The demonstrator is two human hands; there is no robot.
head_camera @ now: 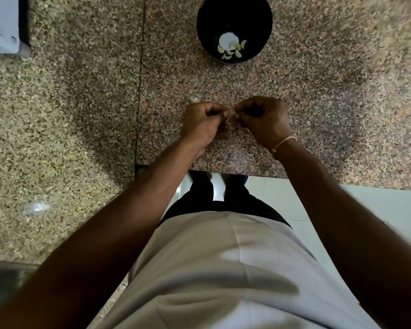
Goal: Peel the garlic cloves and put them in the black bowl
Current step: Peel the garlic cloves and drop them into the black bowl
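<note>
Garlic clove [230, 116] between both hands [235, 119]

Both forearms are stretched forward from the near edge and angled inward, so that the hands are brought together at the middle. The left hand [201, 122] is curled, fingertips turned right; the right hand [262, 119] is curled likewise, fingertips turned left and touching the left's, with something small pinched between
</note>
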